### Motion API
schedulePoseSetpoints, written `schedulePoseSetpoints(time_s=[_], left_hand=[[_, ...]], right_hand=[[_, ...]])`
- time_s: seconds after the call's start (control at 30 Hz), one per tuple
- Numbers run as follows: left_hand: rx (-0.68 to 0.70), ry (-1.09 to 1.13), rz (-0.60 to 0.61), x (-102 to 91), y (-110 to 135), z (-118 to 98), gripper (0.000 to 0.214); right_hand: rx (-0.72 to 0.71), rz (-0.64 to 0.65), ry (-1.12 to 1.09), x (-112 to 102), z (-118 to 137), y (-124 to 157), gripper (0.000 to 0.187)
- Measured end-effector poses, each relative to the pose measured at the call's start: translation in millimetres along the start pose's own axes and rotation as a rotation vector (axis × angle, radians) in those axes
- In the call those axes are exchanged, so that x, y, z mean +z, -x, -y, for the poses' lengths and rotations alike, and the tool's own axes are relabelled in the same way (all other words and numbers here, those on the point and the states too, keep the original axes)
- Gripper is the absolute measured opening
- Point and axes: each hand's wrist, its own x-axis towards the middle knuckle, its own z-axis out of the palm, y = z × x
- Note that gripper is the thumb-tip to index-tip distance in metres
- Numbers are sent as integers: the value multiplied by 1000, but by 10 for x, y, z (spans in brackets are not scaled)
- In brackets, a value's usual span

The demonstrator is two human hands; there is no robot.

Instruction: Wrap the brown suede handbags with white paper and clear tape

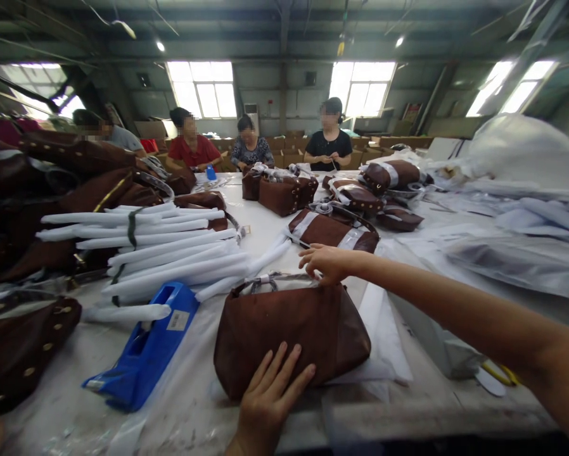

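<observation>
A brown handbag [284, 329] stands upright on the table in front of me. My left hand [275, 392] lies flat against its front, fingers spread. Over the bag's top edge reaches my right hand [329, 263], its fingers apart and bent downward near the wrapped strap [265, 282]. The tips of some right fingers are hidden behind the bag's rim. Left of the bag is a blue tape dispenser [154, 348]. Bundled white paper rolls [170, 259] lie behind the dispenser.
Brown bags [75, 183] are heaped at the left. Another wrapped bag [334, 228] lies beyond my right hand. Plastic sheeting [512, 259] covers the right side, with yellow-handled scissors [500, 373] nearby. Several people sit or stand across the white table [260, 218].
</observation>
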Motion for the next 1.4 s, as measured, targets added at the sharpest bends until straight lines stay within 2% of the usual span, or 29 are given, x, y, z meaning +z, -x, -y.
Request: schedulePoseSetpoints(time_s=[0.2,0.27,0.33,0.4,0.53,0.67,0.77,0.87,1.03,1.13,1.27,1.4], left_hand=[[25,-39,41,-48,-22,-1,43],[27,-49,50,-56,-27,-4,43],[27,-53,61,-58,-28,-5,43],[27,-52,70,-54,-24,-4,43],[26,-60,76,-39,-3,0,46],[29,-59,93,-51,-4,5,47],[43,-62,147,-59,-27,16,46],[35,-67,157,-39,-42,28,48],[41,-67,203,-22,-35,32,51],[46,-80,217,-49,-55,-17,52],[68,-101,269,-39,-139,-172,46],[203,-30,302,54,-250,-271,37]], right_hand=[[145,-10,51,-215,266,198,22],[230,-43,53,-247,363,269,24],[300,-119,5,-211,441,339,19],[327,-227,-98,-94,492,409,15],[324,-449,-283,289,565,578,22],[242,-659,-397,652,778,809,28],[164,-795,-358,899,1053,967,31],[135,-873,-291,1199,1309,1050,38],[145,-997,-229,1655,1465,1046,35],[132,-1002,-217,1746,1438,1025,33],[118,-1020,-205,1766,1405,1017,33],[108,-1048,-201,1788,1410,1023,31]])
